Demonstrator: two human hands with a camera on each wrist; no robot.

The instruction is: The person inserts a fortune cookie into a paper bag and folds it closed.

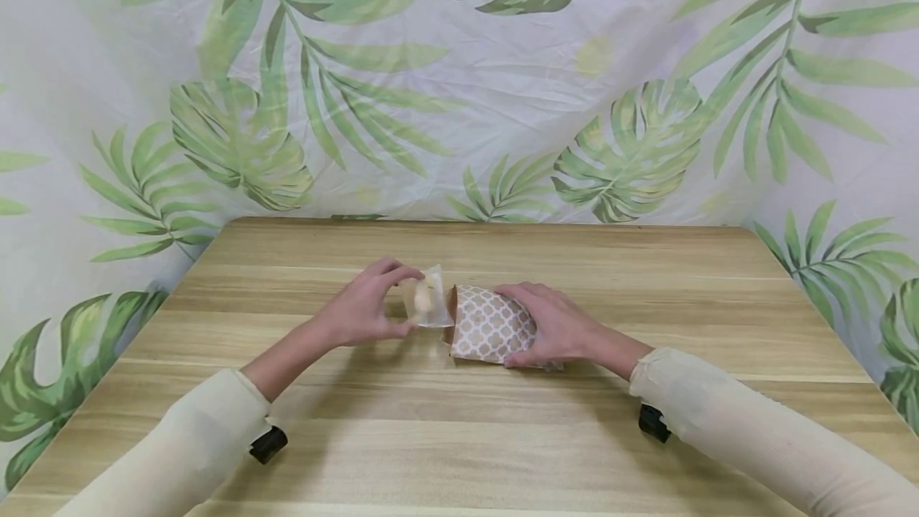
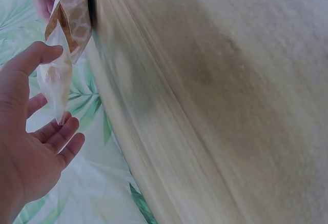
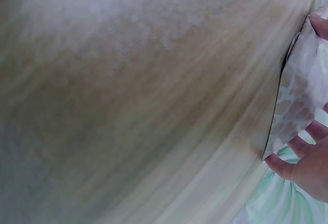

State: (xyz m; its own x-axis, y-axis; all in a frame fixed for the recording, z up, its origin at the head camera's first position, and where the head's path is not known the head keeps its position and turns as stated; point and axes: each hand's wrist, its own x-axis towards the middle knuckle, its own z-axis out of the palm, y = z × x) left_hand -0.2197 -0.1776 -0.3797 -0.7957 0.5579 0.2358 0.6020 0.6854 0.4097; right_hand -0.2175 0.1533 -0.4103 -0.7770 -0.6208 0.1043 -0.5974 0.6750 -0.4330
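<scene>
My left hand (image 1: 366, 305) holds a small clear packet (image 1: 429, 299) with something pale inside, its thumb and fingers at opposite edges. In the left wrist view the packet (image 2: 55, 78) is seen edge-on, with one corner right at the mouth of a patterned paper bag (image 2: 77, 16). That bag (image 1: 491, 324), tan with a white lattice print, lies on the table with its open end facing left. My right hand (image 1: 556, 324) grips it across the closed end, thumb on the near edge and fingers on the far edge. In the right wrist view the bag (image 3: 300, 88) is partly cut off.
The wooden table (image 1: 459, 437) fills the lower part of the head view. Behind it hangs a white cloth (image 1: 502, 102) printed with green leaves. A black wrist device (image 1: 269, 444) shows under the left sleeve, another black device (image 1: 654, 423) under the right.
</scene>
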